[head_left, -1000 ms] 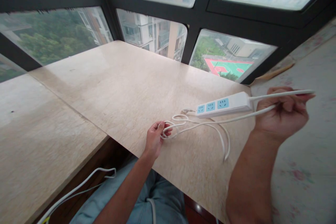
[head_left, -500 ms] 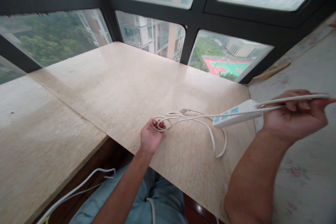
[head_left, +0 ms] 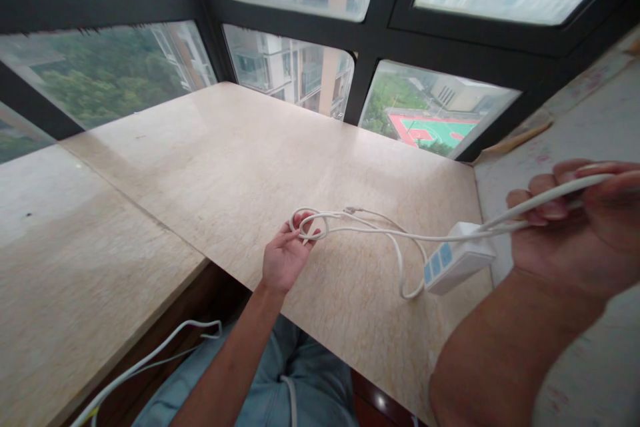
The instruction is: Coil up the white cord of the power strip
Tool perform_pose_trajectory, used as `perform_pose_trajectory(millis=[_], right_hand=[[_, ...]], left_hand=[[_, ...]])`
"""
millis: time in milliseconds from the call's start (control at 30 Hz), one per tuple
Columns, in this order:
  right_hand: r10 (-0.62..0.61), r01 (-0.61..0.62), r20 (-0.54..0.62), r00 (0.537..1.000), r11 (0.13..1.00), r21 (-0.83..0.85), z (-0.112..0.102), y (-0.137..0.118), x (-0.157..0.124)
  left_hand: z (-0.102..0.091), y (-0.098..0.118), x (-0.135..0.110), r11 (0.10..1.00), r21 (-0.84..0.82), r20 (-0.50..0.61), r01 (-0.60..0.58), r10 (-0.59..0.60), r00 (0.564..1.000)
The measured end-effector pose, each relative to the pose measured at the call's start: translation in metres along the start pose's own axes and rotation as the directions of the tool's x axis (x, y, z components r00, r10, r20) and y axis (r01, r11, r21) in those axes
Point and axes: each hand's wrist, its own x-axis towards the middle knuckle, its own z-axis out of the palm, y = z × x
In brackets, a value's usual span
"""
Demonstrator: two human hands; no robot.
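Note:
My left hand is closed on a small coil of white power cord above the stone sill, its fingers through the loops. At the right edge, raised near the wall, my right hand grips a stretch of the same cord. A white power strip with blue socket faces hangs tilted from the cord just left of my right hand. Further slack cord curves down between the hands, and its plug lies on the sill behind it.
The pale stone sill spans the window corner, with a seam and a cut-out edge at left. Dark window frames stand behind, a papered wall at right. Another white cable runs over the dark gap by my legs.
The power strip has swung lower and tilted more steeply. My right hand has come nearer and further right with the cord, while my left hand has shifted slightly, its loops lifted a little.

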Motion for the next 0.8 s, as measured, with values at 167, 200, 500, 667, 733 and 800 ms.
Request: perform_pose_trajectory(millis=[167, 200, 500, 667, 733, 800], right_hand=[[0.036, -0.038, 0.049, 0.998, 0.999, 0.029, -0.001, 0.016, 0.000], [0.043, -0.044, 0.042, 0.998, 0.998, 0.037, -0.001, 0.019, 0.000], [0.104, -0.105, 0.110, 0.989, 0.994, 0.009, 0.014, 0.053, -0.009], [0.184, -0.187, 0.222, 0.958, 0.982, -0.008, 0.018, 0.065, -0.012], [0.206, -0.215, 0.273, 0.940, 0.977, 0.001, 0.019, 0.070, -0.013], [0.226, -0.241, 0.320, 0.920, 0.970, 0.007, 0.022, 0.075, -0.015]], left_hand=[[-0.003, 0.002, 0.002, 0.992, 0.117, -0.022, -0.035, 0.038, 0.999], [-0.003, 0.002, 0.002, 0.986, 0.161, -0.023, -0.043, 0.047, 0.999], [-0.012, -0.014, -0.005, 0.747, 0.660, -0.078, -0.074, 0.167, 0.983], [-0.011, -0.014, -0.012, 0.622, 0.783, -0.086, -0.014, 0.130, 0.988], [-0.011, -0.012, -0.015, 0.586, 0.810, -0.045, -0.006, 0.072, 0.996], [-0.011, -0.010, -0.019, 0.520, 0.853, 0.028, -0.041, 0.032, 0.999]])
